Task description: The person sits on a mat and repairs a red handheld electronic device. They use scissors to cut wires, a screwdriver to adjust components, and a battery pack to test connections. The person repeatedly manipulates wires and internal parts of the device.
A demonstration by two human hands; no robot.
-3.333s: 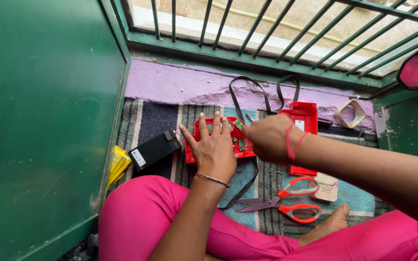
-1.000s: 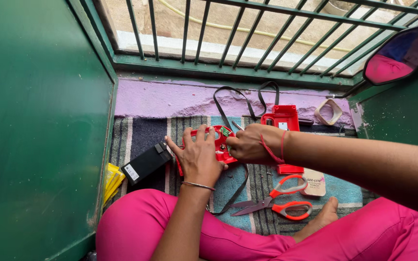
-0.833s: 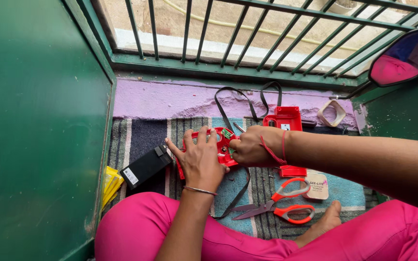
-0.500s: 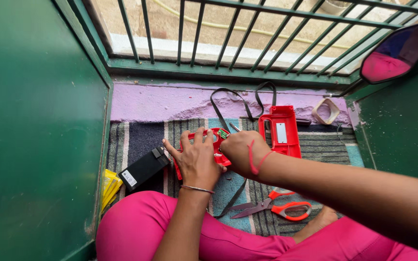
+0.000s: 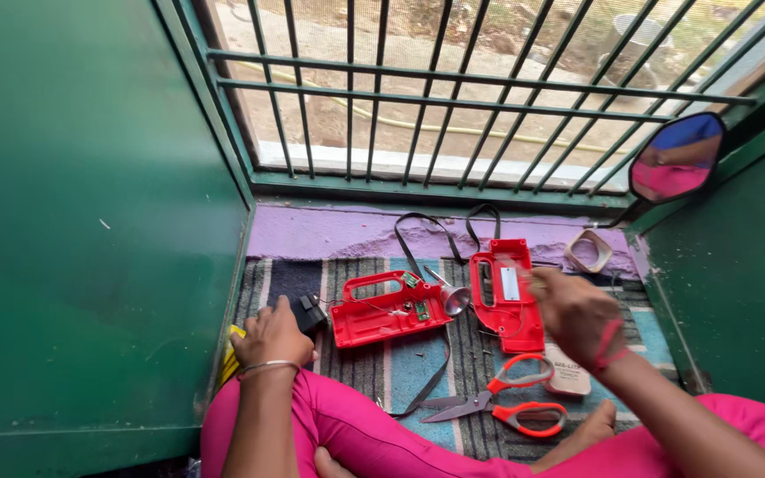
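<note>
Left hand (image 5: 272, 336) palm-down, fingers curled over small black block (image 5: 312, 312) at rug's left edge; grip not clear, cannot tell

Right hand (image 5: 577, 314) raised, loosely closed, blurred; pinching anything or not, cannot tell

Open red casing half (image 5: 387, 312) between hands, at 2 o'clock from left hand, long axis left-right; left hand nearer

Second red shell (image 5: 508, 292) at 10 o'clock from right hand, white rectangular label inside

Orange-handled scissors (image 5: 511, 407) at 7 o'clock from right hand

Black strap (image 5: 436, 239) beyond

Striped rug (image 5: 356, 363) beneath
</note>
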